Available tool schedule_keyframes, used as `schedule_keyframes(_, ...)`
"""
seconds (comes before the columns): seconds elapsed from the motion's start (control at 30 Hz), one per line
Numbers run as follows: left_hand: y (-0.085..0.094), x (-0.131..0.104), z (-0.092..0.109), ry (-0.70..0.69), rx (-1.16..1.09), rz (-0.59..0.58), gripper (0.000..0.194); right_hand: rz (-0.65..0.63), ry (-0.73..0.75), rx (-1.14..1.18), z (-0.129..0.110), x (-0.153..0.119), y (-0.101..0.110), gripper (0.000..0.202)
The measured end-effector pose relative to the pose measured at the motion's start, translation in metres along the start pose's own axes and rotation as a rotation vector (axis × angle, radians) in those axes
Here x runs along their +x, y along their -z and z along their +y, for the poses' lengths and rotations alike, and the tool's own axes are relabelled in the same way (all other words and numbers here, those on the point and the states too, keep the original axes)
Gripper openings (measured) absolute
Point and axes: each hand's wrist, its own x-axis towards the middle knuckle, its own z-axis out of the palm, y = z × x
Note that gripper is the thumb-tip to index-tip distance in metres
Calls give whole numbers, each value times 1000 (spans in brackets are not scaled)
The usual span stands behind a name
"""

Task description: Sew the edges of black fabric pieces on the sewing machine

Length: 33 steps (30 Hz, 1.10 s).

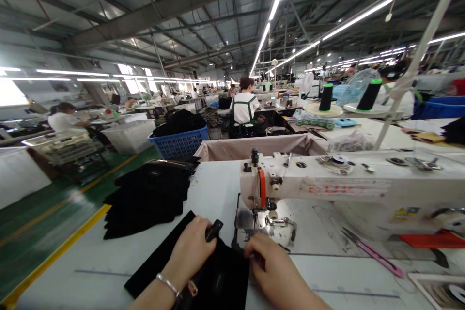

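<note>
Fabric point(230, 276), black and spread between and beneath both hands, is gripped by the left hand point(192, 244) beside a dark tab point(214, 230) and pinched at its edge by the right hand point(271, 264), just short of the sewing machine point(308, 174) beyond them. Light, even tension, a flat edge and fingertips well clear of the needle area look like sound handling. Left fingertips are partly hidden, the cloth's near end is cut off, and black on black obscures any seam.
</note>
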Motion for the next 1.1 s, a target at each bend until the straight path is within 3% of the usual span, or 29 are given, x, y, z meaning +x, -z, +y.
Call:
schedule_keyframes(0.13,17,-22,17,-20,-276,-156,14,51,-72,76,-24,-8,13,23)
schedule_keyframes(0.23,37,-43,38,-20,-682,-287,27,62,3,151,-41,-9,26,10)
schedule_keyframes(0.3,47,-54,52,48,-987,-317,36,51,44,180,-49,-9,34,9)
schedule_keyframes(0.4,55,-67,67,167,-1229,-291,37,37,-52,247,-58,-11,44,12)
schedule_keyframes(0.5,57,-75,74,208,-1266,-243,31,25,-127,270,-63,-16,51,15)
schedule_keyframes(0.77,54,-84,72,248,-1226,-214,31,-48,51,190,-65,-15,58,6)
schedule_keyframes(1.0,50,-88,72,329,-1299,-156,29,-81,-107,265,-69,-12,57,15)
schedule_keyframes(1.1,49,-88,71,341,-1318,-167,28,-130,-104,207,-68,-12,56,14)
